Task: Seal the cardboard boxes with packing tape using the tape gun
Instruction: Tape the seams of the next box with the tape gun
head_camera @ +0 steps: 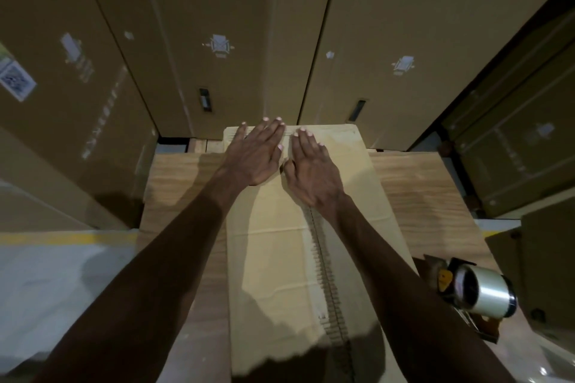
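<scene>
Cardboard box point(273, 258) closed; both hands flat on top flaps.

A wall of tall brown cardboard cartons point(217, 40) stands just behind the far end of the long, flat, pale cardboard box point(273, 258), so nothing can pass forward beyond that edge. Both flat hands, the left hand point(255, 155) and the right hand point(311, 168), and their forearms lie over the box's middle seam, while bare box top stays free left of the left arm. On the wood-grain table point(413, 190), open surface lies on both sides of the box, but a tape gun with a clear tape roll point(476, 292) sits near the right edge, and darker brown cartons point(513, 134) close off the right side.
</scene>
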The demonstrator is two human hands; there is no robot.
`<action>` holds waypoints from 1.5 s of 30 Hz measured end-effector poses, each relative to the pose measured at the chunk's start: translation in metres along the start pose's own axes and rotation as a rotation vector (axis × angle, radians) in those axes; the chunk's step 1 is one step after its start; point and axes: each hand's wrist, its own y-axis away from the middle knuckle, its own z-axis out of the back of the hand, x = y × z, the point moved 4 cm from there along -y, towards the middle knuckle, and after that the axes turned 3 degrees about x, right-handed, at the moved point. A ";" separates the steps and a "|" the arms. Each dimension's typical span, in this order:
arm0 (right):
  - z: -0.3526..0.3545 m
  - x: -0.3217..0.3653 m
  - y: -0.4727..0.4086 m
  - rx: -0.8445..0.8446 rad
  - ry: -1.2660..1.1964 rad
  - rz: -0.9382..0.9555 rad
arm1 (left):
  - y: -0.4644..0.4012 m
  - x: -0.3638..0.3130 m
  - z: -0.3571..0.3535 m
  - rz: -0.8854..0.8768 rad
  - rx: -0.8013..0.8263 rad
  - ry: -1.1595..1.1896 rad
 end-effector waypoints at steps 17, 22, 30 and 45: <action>-0.011 0.010 0.075 -0.005 0.028 0.005 | -0.002 0.002 0.000 0.027 0.025 0.022; -0.019 0.010 0.115 -0.051 0.056 0.011 | -0.002 0.001 0.000 0.016 0.004 0.034; -0.028 0.007 0.123 -0.031 -0.012 0.004 | 0.040 -0.035 -0.009 -0.050 0.058 -0.038; -0.037 0.016 0.209 0.032 -0.086 -0.040 | 0.063 -0.052 -0.015 -0.001 0.013 -0.030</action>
